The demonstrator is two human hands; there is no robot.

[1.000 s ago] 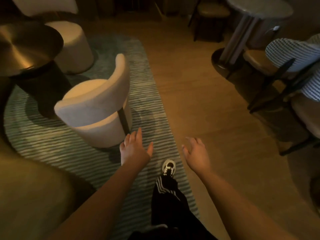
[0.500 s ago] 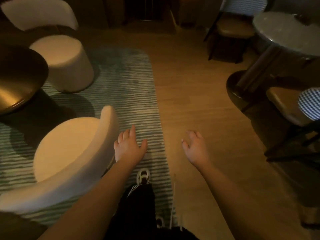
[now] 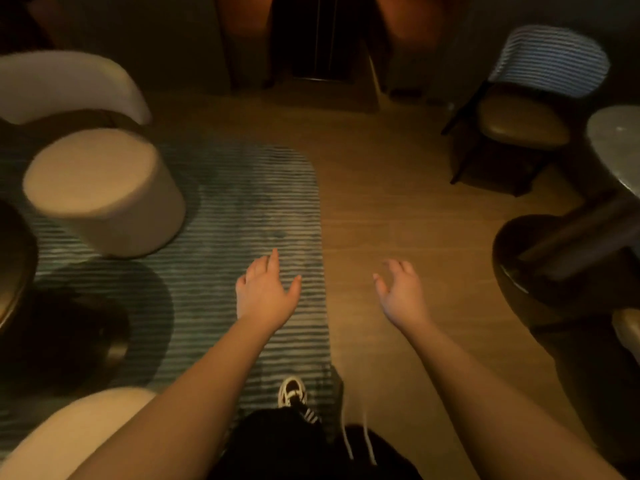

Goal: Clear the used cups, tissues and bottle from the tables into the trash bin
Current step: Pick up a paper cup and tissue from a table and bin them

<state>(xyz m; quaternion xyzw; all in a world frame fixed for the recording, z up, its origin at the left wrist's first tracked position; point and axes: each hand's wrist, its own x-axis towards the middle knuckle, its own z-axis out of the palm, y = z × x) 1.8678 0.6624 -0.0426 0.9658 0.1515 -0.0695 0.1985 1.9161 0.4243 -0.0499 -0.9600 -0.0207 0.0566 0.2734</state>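
Your left hand [image 3: 265, 294] and right hand [image 3: 401, 292] are reaching out ahead of you, fingers spread and relaxed, holding nothing, well apart from each other. Your shoe [image 3: 292, 391] is stepping on the striped rug [image 3: 242, 216], close to its right edge where it is meeting the wooden floor [image 3: 398, 209]. None of the cups, tissues, bottle or trash bin is showing here, so I cannot tell where they are lying. To your left, a round cream stool [image 3: 104, 192] is sitting on the rug; to your right, a dark pedestal base [image 3: 540, 265] is carrying a pale round surface [image 3: 616, 143], of which only an edge is showing. Farther off, a striped-back chair [image 3: 533, 109] is standing. The light is dim, so you are risking a trip on the rug edge or a knock against the pedestal base while passing between the furniture.
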